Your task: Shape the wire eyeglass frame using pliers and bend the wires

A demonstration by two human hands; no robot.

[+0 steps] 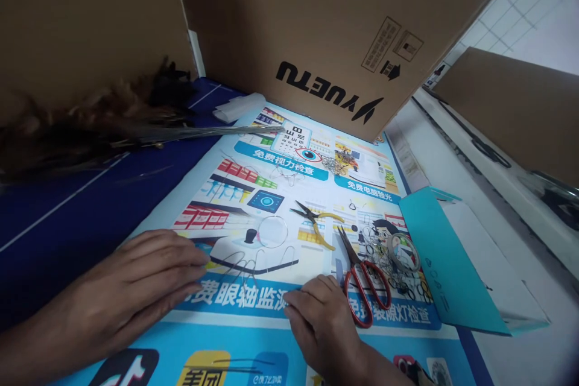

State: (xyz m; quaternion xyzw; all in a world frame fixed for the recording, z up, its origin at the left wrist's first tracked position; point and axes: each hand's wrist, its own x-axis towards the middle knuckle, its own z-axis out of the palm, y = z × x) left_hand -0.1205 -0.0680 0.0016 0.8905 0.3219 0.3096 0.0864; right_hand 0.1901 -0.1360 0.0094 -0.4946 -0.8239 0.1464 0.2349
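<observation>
My left hand [154,295] lies on the printed sheet [312,265] with its fingers stretched out together. My right hand [323,325] rests on the sheet with its fingers curled in, and whatever they may hold is hidden. Several bent thin wires [246,268] lie between and beyond my hands, near a wire ring [287,232]. Beyond my right hand are yellow-handled pliers [332,216], jaws parted. Red-handled scissors [349,245] lie just right of that hand. A heap of small rings and wire bits [409,286] sits beside a roll of clear tape [391,246].
A teal box [452,271] stands open at the right. Brown feathers [81,114] with long thin wires [217,131] lie at the left. A large cardboard box [316,18] walls off the back. Dark straight wires [239,369] lie near the front.
</observation>
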